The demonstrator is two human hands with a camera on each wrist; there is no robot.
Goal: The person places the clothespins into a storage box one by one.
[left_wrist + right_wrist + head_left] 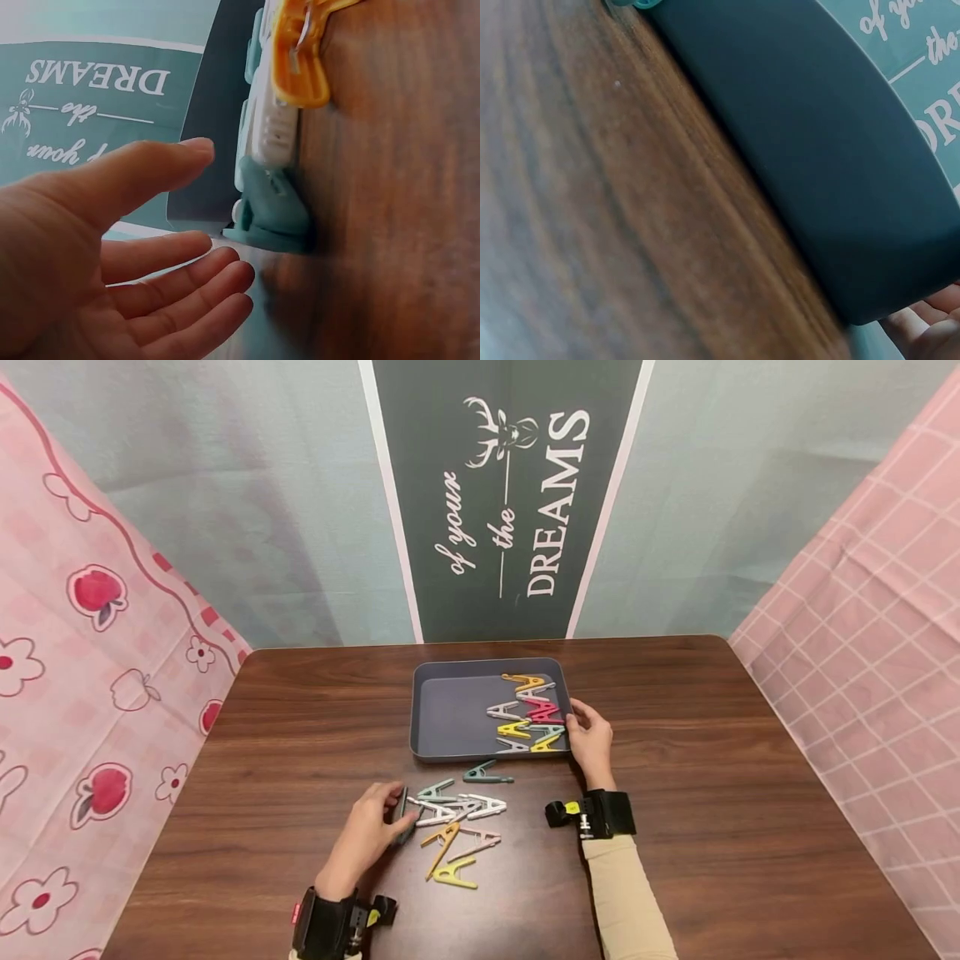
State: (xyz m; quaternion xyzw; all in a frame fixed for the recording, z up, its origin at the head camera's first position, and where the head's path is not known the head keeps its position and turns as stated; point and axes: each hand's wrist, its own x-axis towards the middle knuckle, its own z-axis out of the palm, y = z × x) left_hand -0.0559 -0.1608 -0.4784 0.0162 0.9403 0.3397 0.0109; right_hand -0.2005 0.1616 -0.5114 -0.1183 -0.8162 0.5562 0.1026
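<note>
My left hand [367, 827] is beside the left end of a loose cluster of spring clothespins. Its thumb and fingers are spread apart, just short of a dark green clothespin [274, 206]. The cluster also has a white clothespin [487, 807], an orange one [442, 843], a pink one [480, 841] and a yellow one [456, 874]. My right hand [591, 739] holds the right side of a dark grey tray [457, 718] near its front corner. Inside, along the tray's right half, lie several clothespins, among them a red one [542, 708].
The brown wooden table [697, 760] stretches out on both sides of the tray. A separate green clothespin [486, 772] lies close to the tray's front edge. Behind the table hangs a curtain [510, 618] with printed lettering, and pink cloths flank both sides.
</note>
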